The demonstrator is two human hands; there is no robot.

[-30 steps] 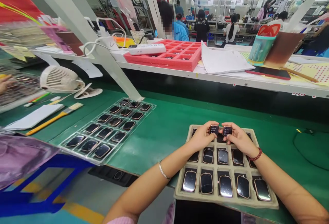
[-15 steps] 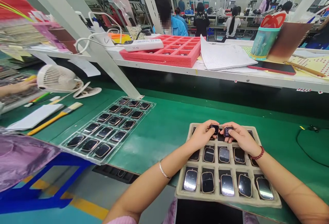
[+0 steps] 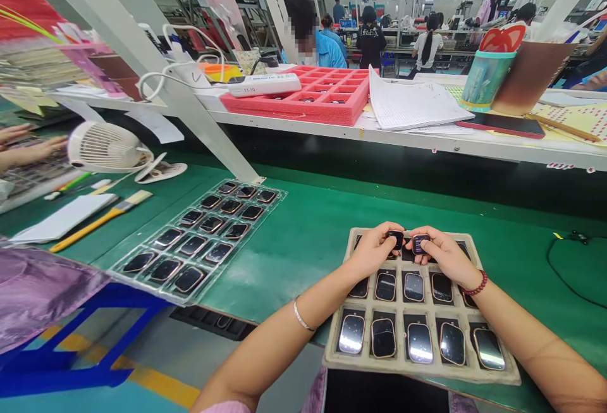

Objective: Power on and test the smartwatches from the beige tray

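While right hand (image 3: 444, 252) grips, gold-rimmed black watch (image 3: 417, 244) shows white text.

The counter (image 3: 294, 236) is of a deep green colour. At lower right of the frame, the moulded tray (image 3: 351, 360) is beige, and its watches (image 3: 420, 342) are glossy black with copper-gold rims. At upper middle, the foam tray (image 3: 308, 112) is pinkish red. At upper right, the sheet (image 3: 588, 122) is yellow, patterned with red dots. The beaded bracelet (image 3: 480, 283) is dark red; the stool (image 3: 118, 302) at lower left is bright blue.
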